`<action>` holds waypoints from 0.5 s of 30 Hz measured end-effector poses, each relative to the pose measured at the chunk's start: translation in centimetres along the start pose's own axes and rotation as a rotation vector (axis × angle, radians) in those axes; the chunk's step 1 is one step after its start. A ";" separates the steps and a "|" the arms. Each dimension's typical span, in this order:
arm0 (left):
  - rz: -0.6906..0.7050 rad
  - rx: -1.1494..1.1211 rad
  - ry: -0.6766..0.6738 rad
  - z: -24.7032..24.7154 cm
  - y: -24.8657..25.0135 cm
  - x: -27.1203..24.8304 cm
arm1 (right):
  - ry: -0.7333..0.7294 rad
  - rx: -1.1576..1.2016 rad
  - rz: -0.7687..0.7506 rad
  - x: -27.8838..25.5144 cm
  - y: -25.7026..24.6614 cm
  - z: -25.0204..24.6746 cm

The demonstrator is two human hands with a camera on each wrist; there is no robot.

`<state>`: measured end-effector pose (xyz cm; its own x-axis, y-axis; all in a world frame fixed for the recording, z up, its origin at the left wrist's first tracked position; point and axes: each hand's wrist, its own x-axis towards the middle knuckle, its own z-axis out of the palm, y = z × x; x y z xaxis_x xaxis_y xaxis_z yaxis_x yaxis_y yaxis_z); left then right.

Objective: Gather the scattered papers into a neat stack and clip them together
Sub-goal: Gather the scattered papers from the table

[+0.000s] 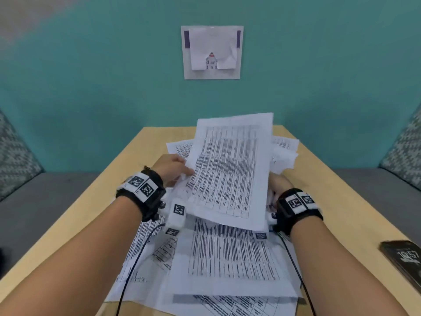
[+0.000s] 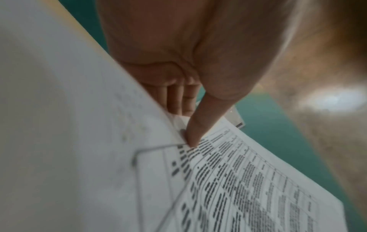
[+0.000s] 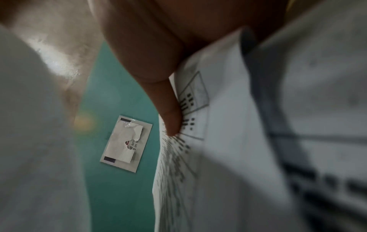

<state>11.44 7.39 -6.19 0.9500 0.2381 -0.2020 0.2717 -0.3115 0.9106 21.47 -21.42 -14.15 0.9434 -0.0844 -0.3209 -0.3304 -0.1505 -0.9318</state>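
Head view: lifted sheets [image 1: 227, 169] held tilted above bench [image 1: 95, 213], left hand [image 1: 173, 169] pinching left edge, right hand [image 1: 279, 184] gripping right edge, thumb on print. More loose papers [image 1: 232, 256] lie scattered beneath and nearer, some beyond. Step: gathering, stack not yet squared. Next: collect remaining sheets, tap edges flush. No clip visible.

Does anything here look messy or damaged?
Yes. The papers lie fanned and overlapping at odd angles across the table, not yet stacked. On the wall, the notice has a torn white sheet over it, hiding most of its text.
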 end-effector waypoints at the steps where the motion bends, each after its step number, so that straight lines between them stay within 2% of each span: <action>1: -0.031 0.030 0.014 0.1 -0.7 0.4 | -0.006 -0.051 0.040 -0.2 -0.2 -0.1; 4: -0.089 0.161 0.053 0.9 -2.6 1.3 | -0.085 -0.088 0.043 0.4 -0.1 -0.1; 6: -0.100 0.220 0.078 1.3 -3.2 1.3 | -0.113 -0.063 0.048 -1.3 -1.1 0.2; 8: -0.110 0.225 0.087 1.8 -3.5 1.4 | -0.153 0.007 0.046 -3.2 -2.0 0.4; 10: -0.102 0.208 0.081 2.2 -3.3 1.3 | -0.194 -0.058 0.029 -4.5 -2.5 0.2; 12: -0.092 0.199 0.082 2.5 -3.1 1.3 | -0.167 -0.224 -0.035 -4.0 -2.2 0.0; 15: -0.085 0.126 0.097 2.7 -2.9 1.7 | -0.118 -0.163 -0.154 -3.5 -2.3 -0.2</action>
<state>12.66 6.17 -10.13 0.9050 0.3545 -0.2350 0.3735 -0.3981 0.8378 18.93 -21.01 -10.83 0.9767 0.0661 -0.2040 -0.1743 -0.3100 -0.9346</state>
